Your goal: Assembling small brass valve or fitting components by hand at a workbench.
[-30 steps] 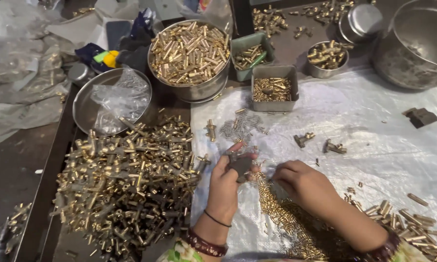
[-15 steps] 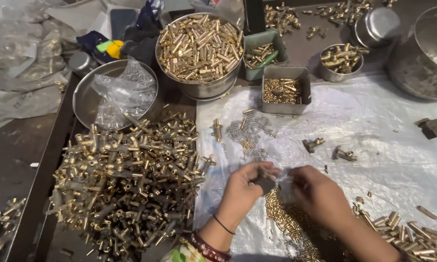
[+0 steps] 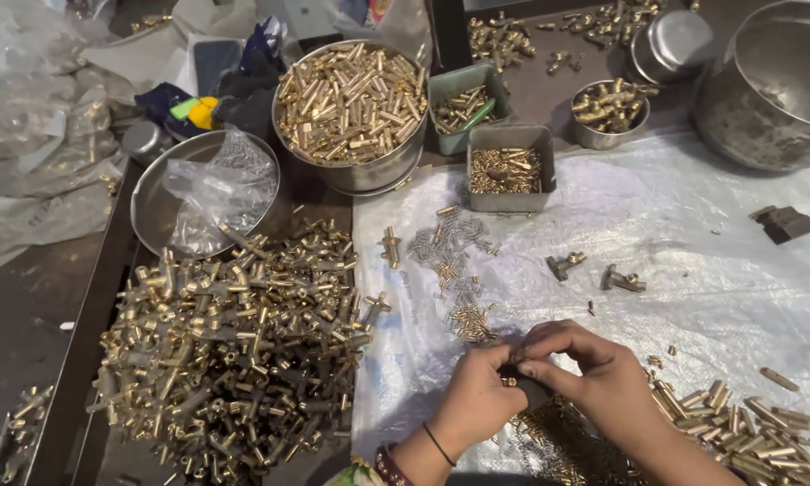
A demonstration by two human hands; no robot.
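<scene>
- The left hand [image 3: 477, 400] and right hand [image 3: 594, 382] met low in the middle of the white plastic sheet [image 3: 711, 225], fingers curled in and pinched together around a small dark part [image 3: 529, 389]; most of that part was hidden by the fingers.
- Just below the hands lay a heap of tiny brass pieces [image 3: 558, 445], touching the wrists.
- To the right, near the sheet's lower edge, lay a row of brass tubes [image 3: 747, 432].
- To the left, off the sheet's edge, a big pile of brass fittings [image 3: 234, 342] filled the dark tray, close beside the left wrist.
- Above the hands the sheet held small springs and pins [image 3: 450, 261] and two loose fittings [image 3: 594, 270]; right of those the sheet lay bare.
- Along the far edge stood a round bowl of brass tubes [image 3: 351, 103], a grey box of small parts [image 3: 510, 168], a green box [image 3: 463, 103], a small metal bowl [image 3: 610, 112] and a large steel pot [image 3: 774, 90].
- A flat pan with a clear bag [image 3: 207, 189] sat at the far left.
</scene>
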